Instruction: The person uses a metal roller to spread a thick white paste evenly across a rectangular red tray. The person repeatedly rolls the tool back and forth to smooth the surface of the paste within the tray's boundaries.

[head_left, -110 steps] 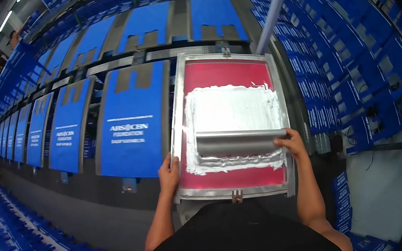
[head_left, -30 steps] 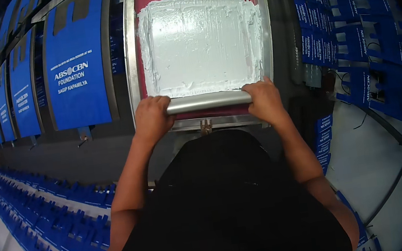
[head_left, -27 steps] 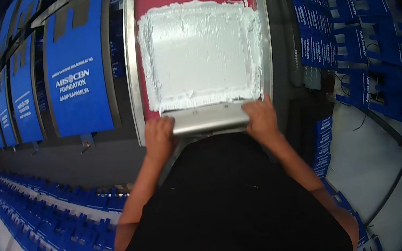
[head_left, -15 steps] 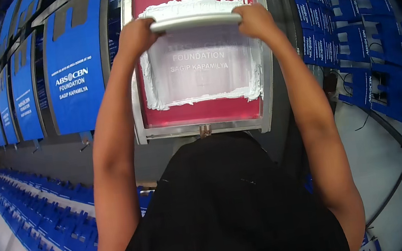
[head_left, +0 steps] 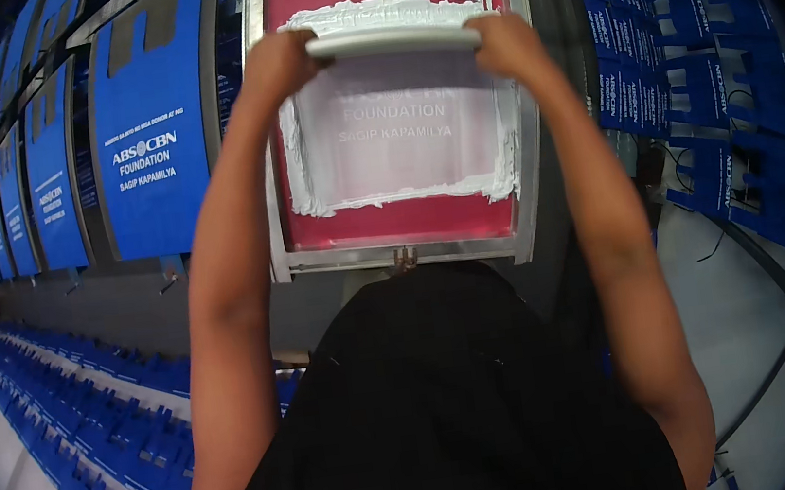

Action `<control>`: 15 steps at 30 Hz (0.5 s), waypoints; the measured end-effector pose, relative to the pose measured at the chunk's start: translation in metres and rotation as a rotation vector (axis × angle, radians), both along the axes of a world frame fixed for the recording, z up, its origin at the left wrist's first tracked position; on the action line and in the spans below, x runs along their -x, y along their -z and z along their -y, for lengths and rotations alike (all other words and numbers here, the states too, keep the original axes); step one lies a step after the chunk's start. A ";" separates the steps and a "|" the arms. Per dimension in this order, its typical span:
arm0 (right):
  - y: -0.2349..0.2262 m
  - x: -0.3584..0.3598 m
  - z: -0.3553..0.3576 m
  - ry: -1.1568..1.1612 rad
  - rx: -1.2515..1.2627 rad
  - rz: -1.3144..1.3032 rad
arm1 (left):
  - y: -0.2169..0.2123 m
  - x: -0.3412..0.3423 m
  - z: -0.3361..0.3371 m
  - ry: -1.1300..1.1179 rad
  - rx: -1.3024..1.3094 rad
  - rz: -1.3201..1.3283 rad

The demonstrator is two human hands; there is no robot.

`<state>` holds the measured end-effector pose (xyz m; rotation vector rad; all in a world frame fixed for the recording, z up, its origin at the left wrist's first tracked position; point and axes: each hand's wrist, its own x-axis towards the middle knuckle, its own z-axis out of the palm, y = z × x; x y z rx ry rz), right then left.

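Note:
Both of my hands grip a pale squeegee (head_left: pixel 395 41) by its two ends, holding it crosswise over a screen-printing frame (head_left: pixel 404 255). My left hand (head_left: pixel 282 65) is closed round the left end, and my right hand (head_left: pixel 505 43) round the right end. Under the squeegee lies the screen's red mesh border (head_left: pixel 409 218), with thick white ink (head_left: pixel 308 182) heaped in a rough rectangle round a paler printing area (head_left: pixel 393 167). White lettering shows through that area. The squeegee's lower edge is hard to make out.
Printed blue bag panels (head_left: pixel 154 176) lie in a row on the left. More blue pieces (head_left: pixel 91 419) fill a long rack at the lower left. Several blue pieces (head_left: pixel 693 100) hang or lie at the right, near a dark cable (head_left: pixel 757 259) over a pale floor (head_left: pixel 733 340).
The squeegee and both hands stay near the screen's far end, with hardly any shift against it. The whole view has slid slightly to the right.

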<state>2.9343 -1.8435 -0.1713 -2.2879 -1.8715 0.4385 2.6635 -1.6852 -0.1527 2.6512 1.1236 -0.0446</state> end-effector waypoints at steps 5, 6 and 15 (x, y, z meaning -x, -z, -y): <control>-0.036 0.056 0.079 0.031 0.188 -0.035 | -0.009 0.062 0.073 0.016 0.132 -0.151; -0.040 0.074 0.113 0.017 0.272 -0.084 | -0.003 0.089 0.109 0.078 0.112 -0.061; -0.004 0.022 0.023 0.089 0.135 0.041 | 0.031 0.023 0.019 0.104 -0.131 0.126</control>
